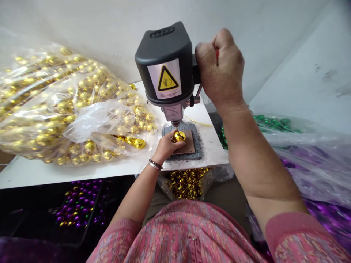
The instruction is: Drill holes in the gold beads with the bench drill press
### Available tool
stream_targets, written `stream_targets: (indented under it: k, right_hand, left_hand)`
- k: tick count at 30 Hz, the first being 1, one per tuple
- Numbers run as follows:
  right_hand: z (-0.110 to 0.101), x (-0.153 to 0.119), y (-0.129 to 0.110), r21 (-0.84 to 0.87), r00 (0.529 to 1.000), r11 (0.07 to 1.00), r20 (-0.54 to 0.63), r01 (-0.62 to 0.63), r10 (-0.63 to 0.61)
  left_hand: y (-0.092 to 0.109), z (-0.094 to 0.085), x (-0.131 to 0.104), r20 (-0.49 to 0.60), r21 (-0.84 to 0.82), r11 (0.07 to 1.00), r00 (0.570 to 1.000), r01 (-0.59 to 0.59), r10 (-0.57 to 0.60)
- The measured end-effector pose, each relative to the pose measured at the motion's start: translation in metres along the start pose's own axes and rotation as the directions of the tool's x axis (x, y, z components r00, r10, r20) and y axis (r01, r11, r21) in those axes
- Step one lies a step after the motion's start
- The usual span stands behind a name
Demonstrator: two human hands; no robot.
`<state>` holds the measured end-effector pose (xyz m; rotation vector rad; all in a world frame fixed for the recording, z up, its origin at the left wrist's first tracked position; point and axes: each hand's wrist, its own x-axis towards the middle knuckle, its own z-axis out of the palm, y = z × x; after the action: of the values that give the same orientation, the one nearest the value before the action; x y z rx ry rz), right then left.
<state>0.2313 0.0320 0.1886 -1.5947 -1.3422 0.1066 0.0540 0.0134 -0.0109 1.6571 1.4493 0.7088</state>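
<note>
A black drill press with a yellow warning label stands on the white table. My right hand is closed around a handle at its upper right side; a bit of red shows between the fingers. Below the drill's chuck, my left hand grips a shiny gold faceted ball between thumb and fingers. The ball is over a brown board lying on the grey metal base. The drill's tip is at the top of the ball.
A large clear bag of gold beads covers the table's left side. Gold balls fill a bag at the front edge. Purple and green beads lie in a dark container lower left. Bags with green and purple beads stand right.
</note>
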Motion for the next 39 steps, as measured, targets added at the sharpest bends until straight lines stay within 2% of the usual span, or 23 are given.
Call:
stream_targets:
  k: [3,6,10,13,25,31,39]
  right_hand:
    - [-0.008,-0.022,0.012,0.043,0.989,0.989,-0.05,0.143,-0.141]
    - [-0.014,-0.051,0.032,0.016,0.936,0.938,-0.076,0.347,-0.345]
    - [-0.012,-0.082,0.059,-0.142,0.895,0.893,-0.071,0.427,-0.44]
    - [-0.006,-0.093,0.071,-0.195,0.866,0.861,-0.09,0.469,-0.492]
    - [0.013,-0.106,0.093,-0.195,0.786,0.821,-0.24,0.536,-0.57]
    - [0.021,-0.109,0.097,-0.209,0.714,0.794,-0.352,0.571,-0.606]
    - [0.034,-0.117,0.106,-0.144,0.716,0.813,-0.405,0.564,-0.568]
  left_hand:
    - [0.001,0.002,-0.002,-0.018,-0.003,1.0,1.0,0.001,-0.001]
    - [0.002,0.002,-0.003,-0.029,0.012,1.0,1.0,-0.009,0.009]
    - [0.001,0.004,-0.003,-0.033,0.028,0.999,0.999,-0.021,0.021]
    - [-0.003,0.005,-0.002,-0.026,0.018,0.999,0.999,-0.029,0.03]
    - [-0.002,0.005,-0.005,-0.018,0.014,0.999,0.999,-0.048,0.048]
    - [-0.001,0.006,-0.006,-0.003,0.068,0.997,1.0,-0.027,0.027]
    - [0.001,0.006,-0.009,-0.022,0.126,0.991,0.999,-0.038,0.041]
